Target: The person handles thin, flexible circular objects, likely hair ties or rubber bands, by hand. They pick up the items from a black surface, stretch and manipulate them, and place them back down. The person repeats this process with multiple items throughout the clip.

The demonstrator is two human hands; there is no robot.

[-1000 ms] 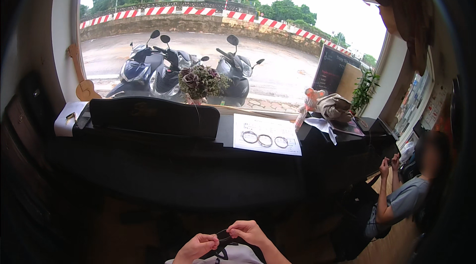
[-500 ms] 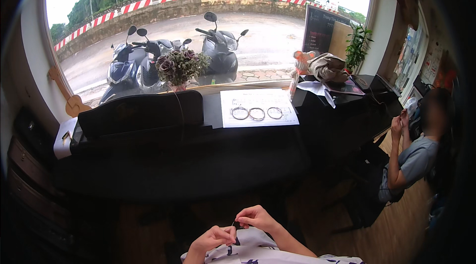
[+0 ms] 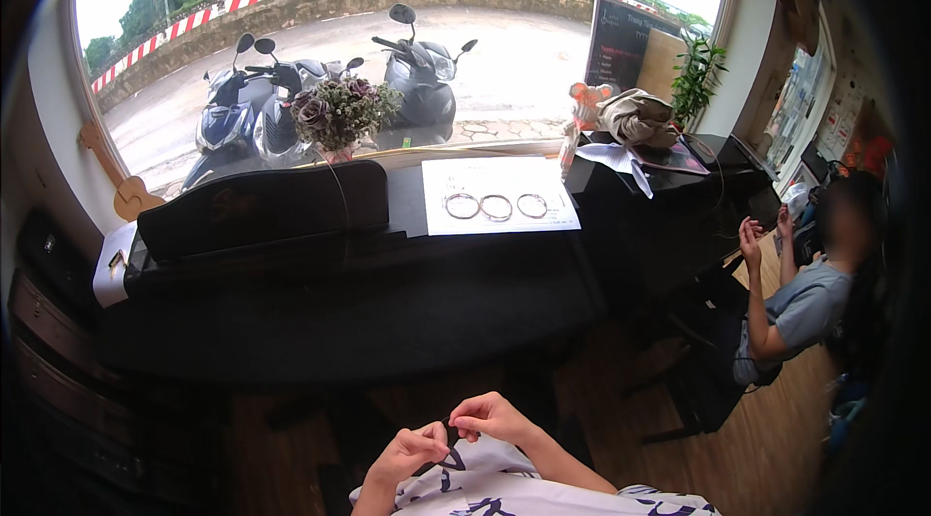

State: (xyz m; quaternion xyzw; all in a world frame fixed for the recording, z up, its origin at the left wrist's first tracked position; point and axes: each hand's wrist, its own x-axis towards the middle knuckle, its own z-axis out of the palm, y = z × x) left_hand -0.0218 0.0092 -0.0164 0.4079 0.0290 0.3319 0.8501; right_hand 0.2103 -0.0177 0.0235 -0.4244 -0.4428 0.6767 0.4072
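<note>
My left hand and my right hand are close together in front of my patterned white clothing, low in the view. Both have thumb and fingers pinched. Between the fingertips there seems to be a thin strand, too fine and dark to make out well. Beyond my hands, on a printed white sheet on the black furniture, three thin rings lie in a row: a left ring, a middle ring and a right ring.
A flower bunch stands by the window, left of the sheet. A bundled cloth and a potted plant are at the right. Nearby on the right sits another person with both hands raised. A small guitar-shaped object leans at the left.
The view has shifted slightly, so the sheet and rings appear a little higher and further left. My hands remain pinched close together. The other person's hands have moved slightly apart.
</note>
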